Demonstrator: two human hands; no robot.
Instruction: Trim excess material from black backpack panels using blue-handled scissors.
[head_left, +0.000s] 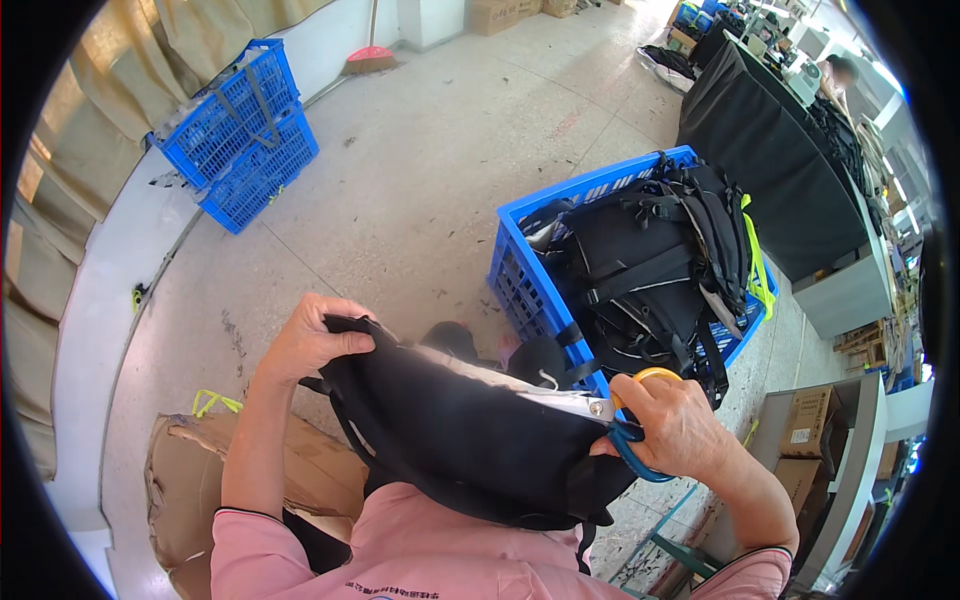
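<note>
While the left hand (305, 345) grips one end of the black bag (470, 440), the right hand (675, 425) holds scissors (640, 420) at its other end.

The speckled concrete floor (420, 170) carries a blue crate (525, 285) of black backpacks (650, 265) just beyond the hands, stacked blue crates (240, 135) far off left, and crumpled cardboard (185, 480) below the left one.

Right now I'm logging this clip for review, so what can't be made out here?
- Scissors, head view: blades hidden behind the black bag; only the handles show in the right hand.
- Left hand: fingertips tucked behind the bag's edge.
- Blue crate: its inside is covered by black backpacks.
- Far workbench: items too small and bent by the fisheye rim.
</note>
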